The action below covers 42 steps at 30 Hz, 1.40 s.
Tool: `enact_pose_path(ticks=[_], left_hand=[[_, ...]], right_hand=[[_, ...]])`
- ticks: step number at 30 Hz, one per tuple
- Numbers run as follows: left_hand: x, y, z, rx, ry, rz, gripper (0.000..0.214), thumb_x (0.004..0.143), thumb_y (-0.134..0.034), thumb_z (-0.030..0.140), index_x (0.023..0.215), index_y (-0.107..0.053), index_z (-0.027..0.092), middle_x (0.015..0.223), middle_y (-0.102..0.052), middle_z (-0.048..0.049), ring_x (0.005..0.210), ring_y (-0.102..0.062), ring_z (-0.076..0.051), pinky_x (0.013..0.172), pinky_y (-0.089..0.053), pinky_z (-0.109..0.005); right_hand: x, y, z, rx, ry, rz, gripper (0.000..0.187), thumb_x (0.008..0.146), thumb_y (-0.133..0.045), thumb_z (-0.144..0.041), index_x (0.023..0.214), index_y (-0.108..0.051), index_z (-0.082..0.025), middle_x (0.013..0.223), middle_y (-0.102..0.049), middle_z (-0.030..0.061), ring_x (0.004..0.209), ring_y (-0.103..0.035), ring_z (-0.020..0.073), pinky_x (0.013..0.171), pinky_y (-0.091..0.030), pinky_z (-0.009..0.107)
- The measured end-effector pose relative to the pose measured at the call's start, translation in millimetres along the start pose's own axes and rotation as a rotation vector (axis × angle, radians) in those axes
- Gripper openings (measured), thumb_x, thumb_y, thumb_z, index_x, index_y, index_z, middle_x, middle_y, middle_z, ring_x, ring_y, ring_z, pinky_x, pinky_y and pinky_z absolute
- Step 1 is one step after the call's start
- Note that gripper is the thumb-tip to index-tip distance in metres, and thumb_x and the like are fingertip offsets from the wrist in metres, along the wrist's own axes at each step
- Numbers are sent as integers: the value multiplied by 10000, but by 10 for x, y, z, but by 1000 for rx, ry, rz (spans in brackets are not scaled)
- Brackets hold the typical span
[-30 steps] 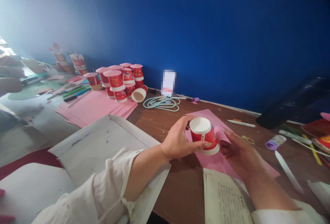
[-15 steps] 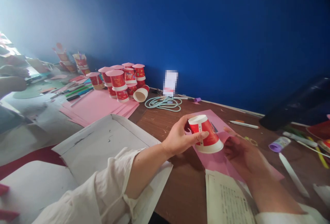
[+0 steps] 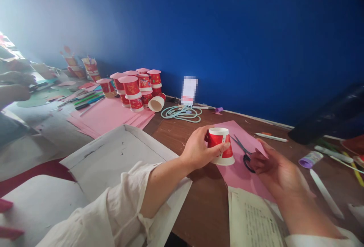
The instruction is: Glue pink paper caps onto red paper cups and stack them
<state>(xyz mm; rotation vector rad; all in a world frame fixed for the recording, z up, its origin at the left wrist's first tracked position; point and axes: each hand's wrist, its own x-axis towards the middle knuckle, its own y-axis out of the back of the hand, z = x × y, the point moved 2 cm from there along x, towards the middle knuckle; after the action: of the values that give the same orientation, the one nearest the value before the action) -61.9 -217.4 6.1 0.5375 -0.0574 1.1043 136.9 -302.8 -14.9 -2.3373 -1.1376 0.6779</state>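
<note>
In the head view my left hand (image 3: pixel 197 146) is wrapped round a red and white paper cup (image 3: pixel 214 144), with the thumb across its front. The cup is upside down, its wide rim lowest, just over a pink paper sheet (image 3: pixel 231 175). My right hand (image 3: pixel 280 171) pinches a piece of pink paper (image 3: pixel 260 149) between thumb and fingers, apart from the cup. Scissors (image 3: pixel 241 145) with dark handles lie on the pink sheet between the hands, and the right fingertips hide part of the handles.
Stacked red cups with pink tops (image 3: pixel 129 88) stand back left beside pink sheets (image 3: pixel 96 116). A coiled pale cord (image 3: pixel 182 115) lies by the blue wall. Printed pages (image 3: pixel 250 216), a white marker (image 3: pixel 271 137) and a purple roll (image 3: pixel 309 160) lie to the right. Another person's hand (image 3: pixel 17 84) is far left.
My right hand has drawn away from the cup to the right with the pink paper piece, uncovering the scissors. The cup in my left hand has turned slightly and stands more upright.
</note>
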Motion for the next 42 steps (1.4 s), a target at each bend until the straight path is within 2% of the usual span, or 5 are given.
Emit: enact_pose_path(ticks=[12,19,33,37,42], left_hand=[[-14,-8,43,159,-84,-16,625,711,-729,447,1271,-527,258,1218,-591,-74,1119,-529,-261,965,-440,-407],[-1,-61,-53,209,-85,32,533,714,-730,383,1192,-558,224,1186,-605,-66,1105,-532,-250,972,-432,-400],[1,-73,-134,263,-10,55,547,724,-713,412,1209,-530,234,1215,-592,-69,1122,-522,-273,943,-443,-421],[-6,-75,-118,264,-16,35,528,717,-714,390,1194,-544,243,1194,-594,-63,1109,-521,-270,933,-444,-418],[-7,-78,-110,277,-28,13,560,725,-706,395,1231,-530,235,1175,-594,-76,1117,-516,-279,959,-428,-429]], right_hand=[[-3,-1,12,-54,38,20,380,509,-852,-196,868,-727,-168,701,-581,-23,535,-471,65,384,-395,155],[15,126,121,-947,304,-4,382,743,-697,-467,1033,-678,-219,663,-648,3,466,-520,143,378,-415,245],[72,210,-95,-1397,600,127,297,777,-599,-493,837,-741,-238,801,-687,72,781,-604,270,709,-427,375],[130,405,-517,-1523,701,531,380,801,-566,-483,1032,-705,-217,971,-673,121,968,-565,305,840,-395,409],[377,868,-844,-1507,501,910,847,675,-658,-589,1314,-504,-55,1275,-453,373,1105,-454,427,803,-324,541]])
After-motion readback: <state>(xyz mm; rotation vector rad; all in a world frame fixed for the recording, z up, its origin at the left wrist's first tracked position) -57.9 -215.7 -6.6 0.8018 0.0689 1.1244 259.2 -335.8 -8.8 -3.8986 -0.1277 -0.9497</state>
